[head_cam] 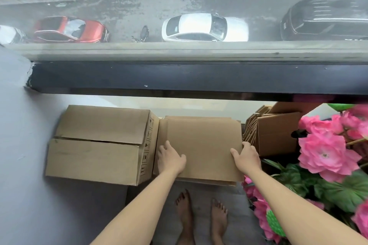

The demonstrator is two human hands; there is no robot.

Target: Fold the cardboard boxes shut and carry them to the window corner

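A: Status on the boxes?

B: Two at the window corner, on the floor under the sill. The closed carton (99, 143) sits against the left wall, top flaps folded in, seam showing a thin gap. The second box (201, 145) sits just beside it, touching, top flat.

A: Hands?

B: Left hand (170, 158) lies on the second box's top near its left edge, fingers spread. Right hand (246, 156) grips its right edge, thumb on top.

A: So done?

B: Probably not. Looks like placement of box two is finishing. More cardboard (274, 131) stands to the right by the pink flowers (326, 153), looks unfolded. Can't tell how many pieces.
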